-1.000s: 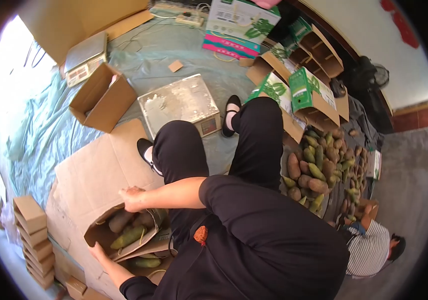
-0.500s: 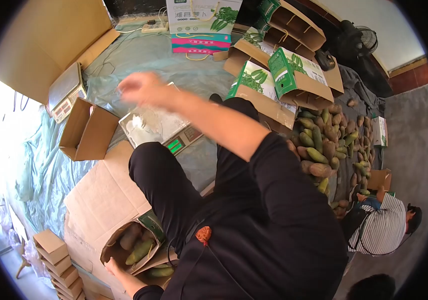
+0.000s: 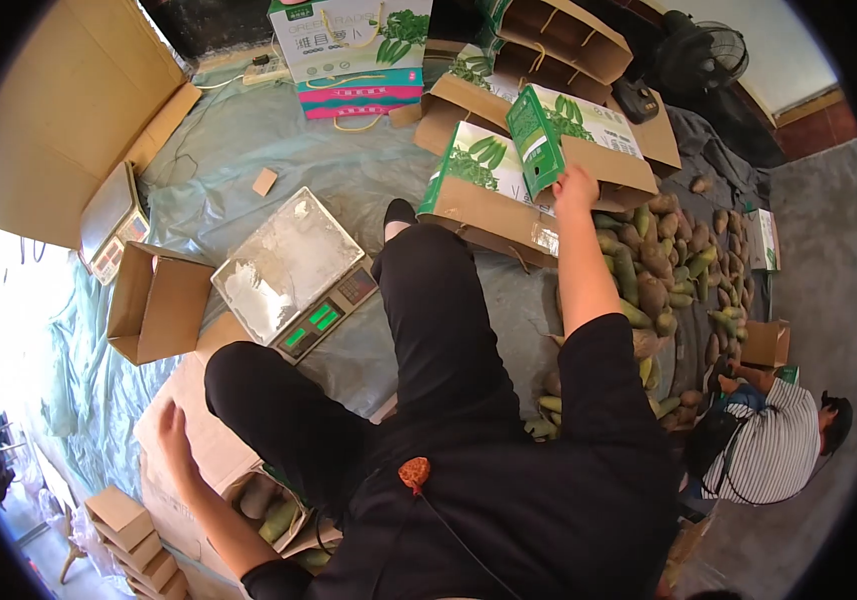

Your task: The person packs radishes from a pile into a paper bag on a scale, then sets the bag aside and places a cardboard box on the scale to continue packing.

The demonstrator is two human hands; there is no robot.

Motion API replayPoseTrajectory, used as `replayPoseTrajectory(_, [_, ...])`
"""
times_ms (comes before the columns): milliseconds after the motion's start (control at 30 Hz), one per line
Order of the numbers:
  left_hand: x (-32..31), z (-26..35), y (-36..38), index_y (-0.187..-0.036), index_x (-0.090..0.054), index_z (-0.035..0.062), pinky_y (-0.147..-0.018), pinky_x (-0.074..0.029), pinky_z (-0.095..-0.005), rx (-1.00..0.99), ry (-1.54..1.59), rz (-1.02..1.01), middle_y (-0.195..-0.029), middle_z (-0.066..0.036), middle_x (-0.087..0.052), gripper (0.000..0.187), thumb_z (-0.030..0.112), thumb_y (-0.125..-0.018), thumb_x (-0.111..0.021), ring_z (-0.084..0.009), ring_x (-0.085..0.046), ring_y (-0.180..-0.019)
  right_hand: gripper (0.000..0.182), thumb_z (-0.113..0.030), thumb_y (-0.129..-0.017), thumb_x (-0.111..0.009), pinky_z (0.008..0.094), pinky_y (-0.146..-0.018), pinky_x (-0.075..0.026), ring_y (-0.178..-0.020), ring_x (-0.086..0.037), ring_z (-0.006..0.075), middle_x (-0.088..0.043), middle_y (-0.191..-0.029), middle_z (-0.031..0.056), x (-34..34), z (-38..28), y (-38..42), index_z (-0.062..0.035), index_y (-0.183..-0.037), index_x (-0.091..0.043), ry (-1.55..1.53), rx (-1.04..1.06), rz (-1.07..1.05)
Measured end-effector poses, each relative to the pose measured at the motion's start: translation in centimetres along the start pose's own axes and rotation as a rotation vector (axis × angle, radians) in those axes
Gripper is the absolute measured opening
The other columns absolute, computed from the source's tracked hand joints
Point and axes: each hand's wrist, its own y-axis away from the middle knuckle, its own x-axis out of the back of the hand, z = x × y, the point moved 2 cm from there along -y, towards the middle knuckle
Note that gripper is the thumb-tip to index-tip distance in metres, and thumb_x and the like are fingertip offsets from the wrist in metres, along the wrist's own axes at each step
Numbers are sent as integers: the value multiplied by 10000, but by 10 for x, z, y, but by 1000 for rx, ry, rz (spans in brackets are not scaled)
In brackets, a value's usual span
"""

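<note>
My right hand (image 3: 577, 188) is at the near edge of an open green-and-white radish carton (image 3: 589, 125), its fingers curled on the cardboard. Another such carton (image 3: 489, 165) lies beside it, to the left. My left hand (image 3: 177, 437) is raised over a flattened cardboard sheet (image 3: 164, 475), fingers apart and holding nothing. Below it, an open box holding green radishes (image 3: 277, 520) is partly hidden by my arm and leg. In front of my knees sits a digital scale (image 3: 289, 265) with a bare, worn metal plate and lit green displays.
A heap of radishes (image 3: 659, 260) lies to the right, near a seated person in a striped shirt (image 3: 764, 450). An open brown box (image 3: 164, 305) and a second scale (image 3: 114, 220) stand left. Stacked gift cartons (image 3: 359, 50) are ahead; a fan (image 3: 704, 55) stands far right.
My right hand has swung from above the scale to the carton on the right. My left hand has let go of the radish box and moved up and left.
</note>
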Motion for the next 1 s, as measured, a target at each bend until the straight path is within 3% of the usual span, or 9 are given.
replayPoseTrajectory(67, [-21, 73, -8, -1220, -533, -51, -979, -398, -317, -117, -100, 35, -1220, -157, -572, 380, 147, -897, -551, -221, -533, -1143, 225, -190, -826, -661, 296, -541, -420, -645, -531, 150, -569, -832, 31, 24, 1, -22, -63, -995, -584, 22, -78, 143])
replayPoseTrajectory(200, [-75, 186, -16, -1202, -564, -10, -965, -408, -327, -357, -163, -136, -1194, -142, -592, 371, 129, -859, -585, -227, -547, -1130, 357, -307, -846, -655, 349, -655, -455, -754, -547, 182, -563, -966, 60, 50, 15, -58, -56, -1076, -545, -33, -250, 167])
replayPoseTrajectory(333, [-138, 240, -18, -1154, -599, 2, -936, -427, -324, -510, -274, -304, -1126, -150, -626, 354, 114, -819, -617, -234, -577, -1088, 502, -384, -848, -643, 377, -779, -456, -922, -549, 219, -528, -1111, 79, 47, 12, -70, -65, -1197, -474, -53, -337, 150])
replayPoseTrajectory(467, [-177, 207, -38, -1138, -604, -2, -915, -443, -330, -477, -231, -361, -1074, -151, -648, 348, 107, -808, -624, -238, -598, -1050, 519, -414, -840, -654, 407, -848, -439, -1019, -525, 258, -510, -1163, 92, 38, 17, -93, -91, -1206, -479, -179, -344, 43])
replayPoseTrajectory(500, [-180, 191, -43, -1138, -605, 1, -907, -448, -334, -414, -251, -375, -1067, -155, -650, 352, 111, -804, -631, -239, -603, -1038, 475, -331, -843, -672, 418, -803, -471, -930, -563, 276, -529, -1133, 110, 35, 17, -97, -81, -1202, -486, -225, -341, 41])
replayPoseTrajectory(600, [-176, 162, -47, -1108, -624, 34, -865, -468, -358, -258, -390, -369, -1026, -154, -656, 342, 131, -781, -651, -262, -622, -985, 328, -290, -862, -658, 379, -805, -475, -954, -562, 220, -586, -1068, 56, 26, 19, -104, -108, -1115, -555, -285, -347, 22])
replayPoseTrajectory(700, [-173, 164, -41, -1047, -639, 63, -794, -479, -397, -452, -522, -269, -950, -125, -660, 310, 157, -752, -658, -313, -621, -894, 246, -210, -862, -657, 323, -729, -487, -896, -580, 190, -613, -1006, 35, 21, 18, -107, -106, -1071, -578, -315, -367, 6])
replayPoseTrajectory(867, [-170, 167, -40, -1058, -637, 57, -803, -478, -388, -420, -506, -250, -970, -134, -658, 311, 152, -762, -652, -308, -623, -910, 191, -143, -849, -655, 270, -646, -475, -765, -583, 169, -627, -930, 37, 4, -9, -123, -101, -1025, -592, -285, -271, -52])
replayPoseTrajectory(1000, [-164, 171, -40, -1080, -628, 40, -822, -473, -389, -434, -420, -221, -979, -154, -654, 321, 143, -777, -641, -317, -619, -925, 203, -107, -840, -651, 287, -658, -501, -790, -605, 184, -639, -944, 49, -20, -52, -77, -73, -1033, -598, -194, -210, -113])
